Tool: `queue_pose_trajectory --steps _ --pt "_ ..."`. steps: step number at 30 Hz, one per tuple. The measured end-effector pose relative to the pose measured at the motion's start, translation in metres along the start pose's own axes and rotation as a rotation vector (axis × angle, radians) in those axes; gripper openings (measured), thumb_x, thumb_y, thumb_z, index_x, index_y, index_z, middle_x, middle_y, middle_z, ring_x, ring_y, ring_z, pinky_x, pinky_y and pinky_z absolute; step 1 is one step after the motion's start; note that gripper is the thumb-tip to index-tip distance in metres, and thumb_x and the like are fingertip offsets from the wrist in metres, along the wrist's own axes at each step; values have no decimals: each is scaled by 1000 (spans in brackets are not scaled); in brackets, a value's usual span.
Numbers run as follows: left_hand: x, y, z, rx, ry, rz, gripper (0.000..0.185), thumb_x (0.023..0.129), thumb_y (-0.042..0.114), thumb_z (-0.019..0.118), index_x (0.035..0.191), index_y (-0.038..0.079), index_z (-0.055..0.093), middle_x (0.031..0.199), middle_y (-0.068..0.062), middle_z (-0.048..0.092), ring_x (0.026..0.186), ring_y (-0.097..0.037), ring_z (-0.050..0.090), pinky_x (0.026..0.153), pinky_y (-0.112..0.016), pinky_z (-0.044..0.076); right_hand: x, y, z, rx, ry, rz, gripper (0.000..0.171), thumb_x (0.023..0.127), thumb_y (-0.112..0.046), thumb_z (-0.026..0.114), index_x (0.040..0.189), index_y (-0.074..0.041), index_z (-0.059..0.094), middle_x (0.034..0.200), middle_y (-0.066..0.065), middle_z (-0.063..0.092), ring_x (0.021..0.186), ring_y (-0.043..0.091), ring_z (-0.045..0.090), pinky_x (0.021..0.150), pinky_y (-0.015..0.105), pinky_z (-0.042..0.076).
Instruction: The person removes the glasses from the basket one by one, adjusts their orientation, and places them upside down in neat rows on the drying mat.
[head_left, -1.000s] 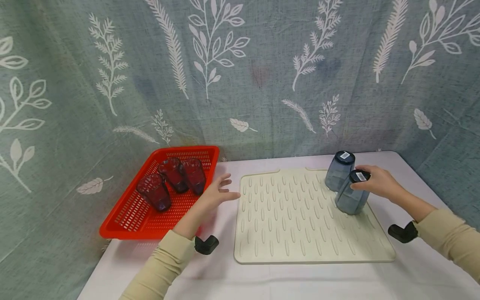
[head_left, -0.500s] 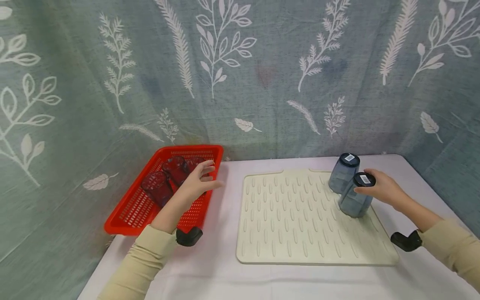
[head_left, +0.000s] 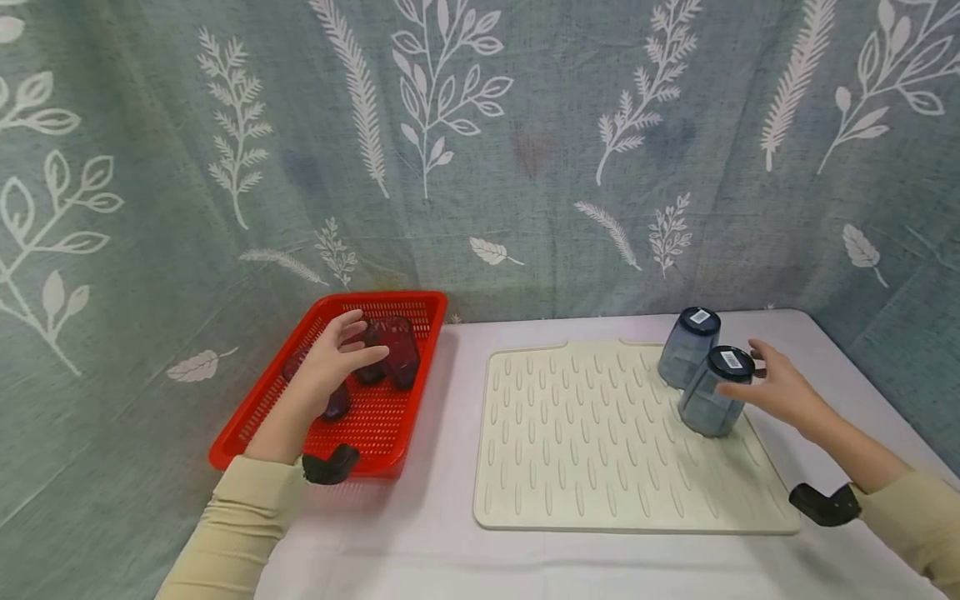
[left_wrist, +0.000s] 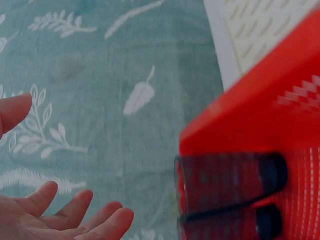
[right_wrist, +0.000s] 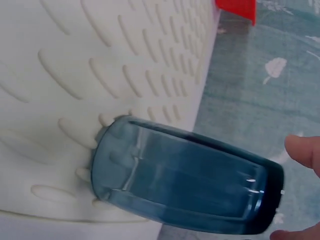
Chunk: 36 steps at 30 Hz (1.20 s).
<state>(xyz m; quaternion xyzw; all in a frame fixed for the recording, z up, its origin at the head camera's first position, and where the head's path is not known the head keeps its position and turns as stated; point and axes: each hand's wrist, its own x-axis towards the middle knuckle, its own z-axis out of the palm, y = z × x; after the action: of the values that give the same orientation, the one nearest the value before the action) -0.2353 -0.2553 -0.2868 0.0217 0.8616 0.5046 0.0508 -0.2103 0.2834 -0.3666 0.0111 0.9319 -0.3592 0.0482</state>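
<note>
Two blue-tinted drinking glasses stand upside down at the right side of a cream ridged drying mat (head_left: pixel 585 450). My right hand (head_left: pixel 787 392) is beside the base of the nearer glass (head_left: pixel 708 406), its fingers spread and apart from it in the right wrist view. Behind that one stands the farther glass (head_left: pixel 684 358). My left hand (head_left: pixel 326 362) reaches over the red plastic basket (head_left: pixel 390 457), fingers extended and holding nothing. Several glasses, looking dark against the red, lie on their sides inside; one glass (left_wrist: pixel 227 182) shows clearly in the left wrist view. My left hand partly hides the others.
A white-covered table (head_left: pixel 517 567) bears both the mat and the basket. Close behind it hangs a green-grey curtain (head_left: pixel 480 275) with white leaf prints, which also wraps the left and right sides.
My left hand has moved left, from beside the mat to over the basket. My right hand has loosened from the nearer glass and drawn slightly right; the glass stays standing on the mat.
</note>
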Motion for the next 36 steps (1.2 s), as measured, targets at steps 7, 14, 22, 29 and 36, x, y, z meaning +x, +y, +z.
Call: queue_pose_trajectory --steps 7,14,22,29,36 --pt "0 -6 -22 48 62 -21 83 87 26 62 148 12 7 151 -17 12 135 -40 17 105 -58 22 -16 4 -1 -16 39 -39 98 85 -35 62 140 13 -3 138 42 6 118 59 23 86 66 35" --pt "8 -20 -39 83 111 -79 86 87 30 60 148 11 2 152 -18 8 134 -41 19 104 -58 24 -31 7 11 -5 141 -92 94 85 -32 64 141 11 2 136 43 10 115 58 27 82 66 36" --pt "18 -39 -52 230 177 -118 89 86 29 61 145 0 1 147 -29 13 129 -46 24 100 -59 29 -46 0 26 48 244 -180 87 81 -19 68 140 12 12 133 41 20 111 55 33 83 65 35" --pt "31 -60 -59 349 166 -122 91 83 25 65 142 -9 4 135 -37 27 119 -48 36 94 -57 38 -55 -7 38 149 222 -182 84 83 -19 67 142 7 12 137 36 22 115 51 34 86 63 36" --pt "38 -71 -61 370 174 -179 91 82 25 65 140 -12 6 132 -39 26 118 -50 34 97 -58 34 -63 -12 52 208 101 -148 83 86 -22 63 144 4 10 142 32 19 120 49 32 89 59 37"
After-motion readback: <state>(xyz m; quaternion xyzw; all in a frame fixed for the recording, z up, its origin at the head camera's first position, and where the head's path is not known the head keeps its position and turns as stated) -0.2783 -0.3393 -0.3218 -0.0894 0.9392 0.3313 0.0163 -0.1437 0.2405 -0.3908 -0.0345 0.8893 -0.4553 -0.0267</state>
